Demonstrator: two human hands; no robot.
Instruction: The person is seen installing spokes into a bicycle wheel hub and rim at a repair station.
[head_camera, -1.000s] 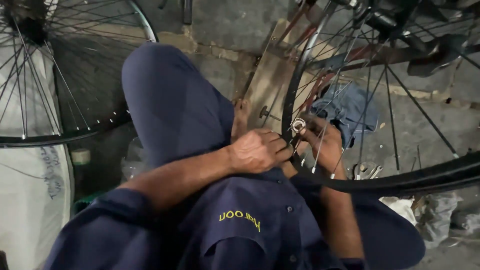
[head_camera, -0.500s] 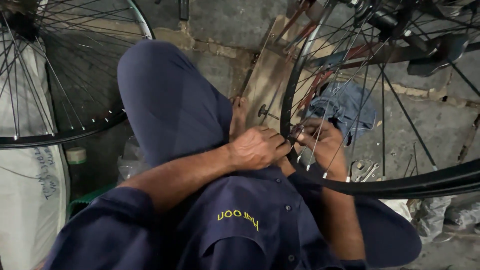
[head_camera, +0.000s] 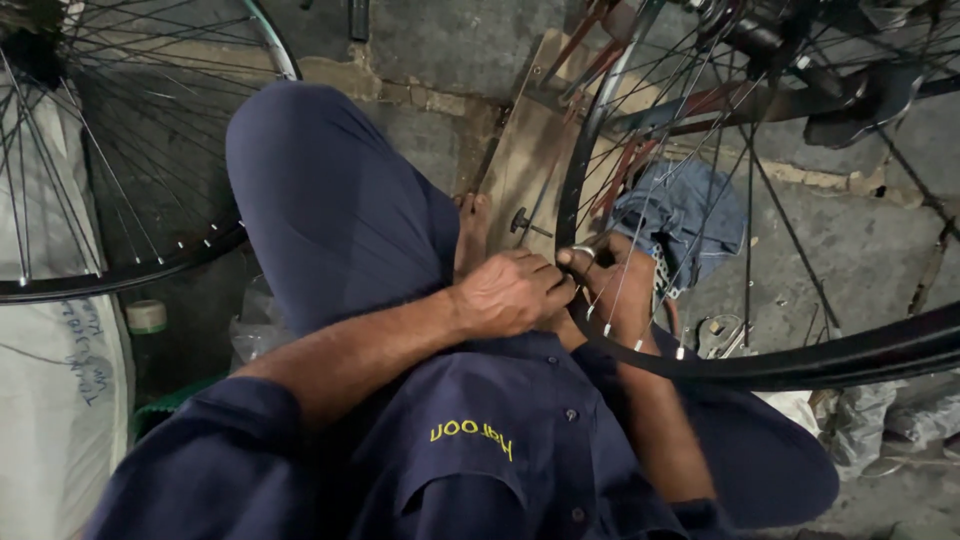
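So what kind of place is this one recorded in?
Most likely a small bicycle repair workshop. The person sits low over a rough concrete floor, both hands, left hand and right hand, at the rim of a spoked bicycle wheel. A second spoked wheel stands nearby.

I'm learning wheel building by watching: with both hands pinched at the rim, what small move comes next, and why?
Probably a slight turn of the small metal piece at the rim: the left hand and right hand meet there, fingers closed where a spoke ends.
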